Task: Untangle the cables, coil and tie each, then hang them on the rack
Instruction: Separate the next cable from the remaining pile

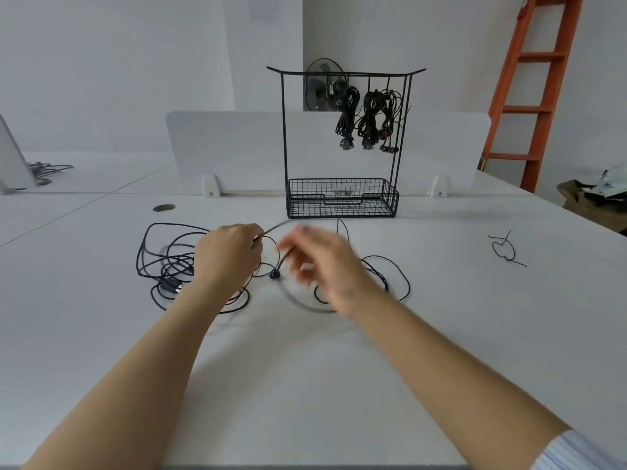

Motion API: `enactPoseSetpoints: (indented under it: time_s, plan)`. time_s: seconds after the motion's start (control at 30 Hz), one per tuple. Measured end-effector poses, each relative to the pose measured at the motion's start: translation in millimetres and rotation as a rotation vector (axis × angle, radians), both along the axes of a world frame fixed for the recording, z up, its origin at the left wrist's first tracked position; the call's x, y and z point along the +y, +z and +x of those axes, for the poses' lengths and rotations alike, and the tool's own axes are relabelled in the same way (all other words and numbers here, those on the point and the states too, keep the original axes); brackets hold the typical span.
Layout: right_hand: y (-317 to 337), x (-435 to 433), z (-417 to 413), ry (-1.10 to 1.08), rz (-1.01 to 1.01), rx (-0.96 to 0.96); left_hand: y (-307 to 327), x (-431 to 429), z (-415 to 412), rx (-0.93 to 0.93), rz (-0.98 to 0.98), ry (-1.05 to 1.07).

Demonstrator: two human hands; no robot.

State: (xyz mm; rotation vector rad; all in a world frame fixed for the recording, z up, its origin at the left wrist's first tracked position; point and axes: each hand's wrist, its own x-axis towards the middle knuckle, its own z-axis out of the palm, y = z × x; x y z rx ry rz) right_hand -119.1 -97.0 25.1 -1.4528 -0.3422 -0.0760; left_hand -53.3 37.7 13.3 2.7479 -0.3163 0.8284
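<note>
Fingers (252,236) of left hand (225,254) pinch cable (173,262) — right hand (315,266) (blurred) beside.

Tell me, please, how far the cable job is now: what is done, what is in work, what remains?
Done: three coiled bundles hang on the rack. In hand: the left hand pinches a loose cable; the right hand is too blurred to judge its grip. Left: the black tangle on the table must be separated, coiled, tied and hung.
</note>
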Motion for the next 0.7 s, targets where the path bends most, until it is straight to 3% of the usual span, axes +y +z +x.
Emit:
enactPoseSetpoints:
  time_s: [0.17, 0.23, 0.3, 0.37, 0.4, 0.53, 0.57, 0.6, 0.63, 0.7]
  plan:
    - [70, -56, 26, -0.33, 0.638, -0.162, 12, 14, -2, -0.203, -0.255, 0.037]
    - [93, -78, 28, -0.444, 0.781, -0.246, 12, 21, 5, -0.13, -0.326, 0.032]
    - [107, -94, 26, -0.657, 0.795, -0.306, 10, 26, 12, 0.001, -0.377, 0.001]
    - [106, -105, 27, -0.901, 0.602, -0.299, 9, 28, 13, 0.097, -0.436, -0.044]
    - [99, -106, 30, -0.996, 0.409, -0.263, 9, 27, 11, 0.109, -0.452, -0.081]
    - [39, -87, 39, -1.025, -0.965, 0.011, 11, 14, -1, 0.049, -0.227, -0.187]
    - [25, -79, 36, -1.021, -1.233, 0.014, 11, 12, -4, 0.038, -0.188, -0.184]
    - [16, -71, 32, -1.024, -1.368, -0.047, 12, 9, -6, 0.035, -0.168, -0.187]
    - [9, -62, 29, -0.993, -1.374, -0.162, 12, 7, -7, 0.036, -0.152, -0.188]
    - [3, -41, 20, -0.703, -1.179, -0.322, 12, 5, -9, 0.039, -0.151, -0.2]
